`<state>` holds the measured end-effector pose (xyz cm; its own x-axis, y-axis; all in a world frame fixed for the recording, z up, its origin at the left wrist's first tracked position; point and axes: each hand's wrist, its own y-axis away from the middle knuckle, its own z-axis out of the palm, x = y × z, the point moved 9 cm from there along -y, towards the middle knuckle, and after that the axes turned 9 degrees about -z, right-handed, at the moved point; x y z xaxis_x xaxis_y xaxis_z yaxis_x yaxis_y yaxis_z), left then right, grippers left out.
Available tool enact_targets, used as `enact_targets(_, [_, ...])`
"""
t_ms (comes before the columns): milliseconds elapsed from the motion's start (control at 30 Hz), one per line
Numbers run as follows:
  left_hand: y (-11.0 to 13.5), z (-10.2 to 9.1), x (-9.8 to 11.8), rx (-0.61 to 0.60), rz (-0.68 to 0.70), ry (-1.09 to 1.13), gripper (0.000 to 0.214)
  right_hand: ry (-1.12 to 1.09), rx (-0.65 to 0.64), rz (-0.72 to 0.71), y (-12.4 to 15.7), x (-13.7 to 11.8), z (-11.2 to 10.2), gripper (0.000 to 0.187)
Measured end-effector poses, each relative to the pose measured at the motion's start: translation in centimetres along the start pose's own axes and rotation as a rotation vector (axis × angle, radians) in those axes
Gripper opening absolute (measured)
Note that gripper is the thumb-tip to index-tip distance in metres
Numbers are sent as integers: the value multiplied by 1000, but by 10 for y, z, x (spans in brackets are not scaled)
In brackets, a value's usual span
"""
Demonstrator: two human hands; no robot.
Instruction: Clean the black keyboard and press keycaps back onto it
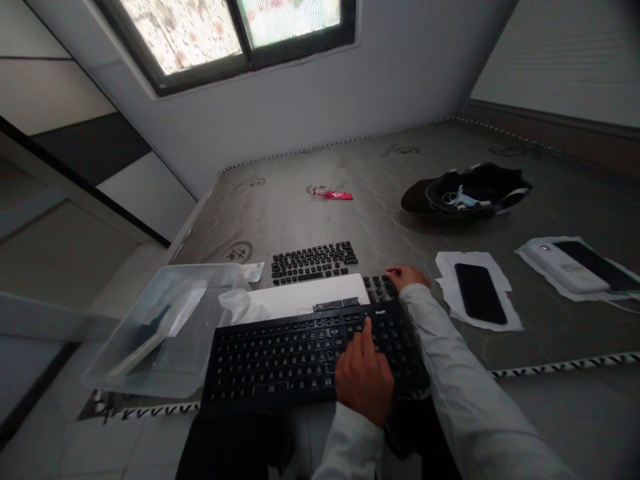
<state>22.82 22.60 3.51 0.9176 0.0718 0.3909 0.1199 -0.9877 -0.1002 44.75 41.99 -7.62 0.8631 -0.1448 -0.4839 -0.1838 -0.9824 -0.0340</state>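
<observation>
A black keyboard (pixel 273 357) with its keycaps off lies tilted at the mat's front edge, above my knees. My left hand (pixel 364 373) rests on its right part, the index finger stretched out and touching the upper area, the other fingers curled. Beyond the keyboard, my right hand (pixel 409 276) reaches to a small group of loose keycaps (pixel 377 288). Its fingertips are close together at the group's right edge; whatever is between them is too small to make out. Many more black keycaps (pixel 314 261) stand in keyboard-like rows behind a white sheet (pixel 305 295).
Left of the keyboard is a clear plastic bin (pixel 150 333) with flat items inside; crumpled tissue (pixel 243 305) lies beside it. To the right are a black phone (pixel 480 293) on white paper, a white device (pixel 567 267) and a dark cap (pixel 465 193). A red packet (pixel 339 195) lies farther back.
</observation>
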Motion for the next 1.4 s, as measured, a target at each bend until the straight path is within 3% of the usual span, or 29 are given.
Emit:
enact_targets(200, [0, 2, -1, 4, -5, -14, 57, -20, -65, 35, -4, 1, 11, 17])
enact_targets(300, [1, 1, 0, 15, 1, -20, 56, -80, -36, 60, -4, 1, 3, 16])
enact_targets(433, [2, -3, 1, 41, 13, -10, 57, -162, 132, 67, -3, -3, -38, 15])
enact_targets(567, [2, -9, 3, 85, 28, -15, 57, -223, 282, 32, 15, -24, -88, 20])
enact_targets(633, [3, -11, 4, 105, 33, -23, 58, -248, 296, -46, 31, -47, -106, 22])
enact_targets(733, [4, -16, 5, 128, 41, -35, 60, -266, 212, -195, 57, -86, -119, 23])
enact_targets(867, [5, -20, 6, 142, 47, -53, 60, -311, 112, -291, 90, -114, -124, 21])
enact_targets(1067, [4, -22, 8, 114, 36, -37, 55, -389, -25, -282, 125, -106, -108, 21])
enact_targets(1400, [3, -20, 9, 98, 39, -49, 51, -401, -104, -358, 139, -131, -85, 13])
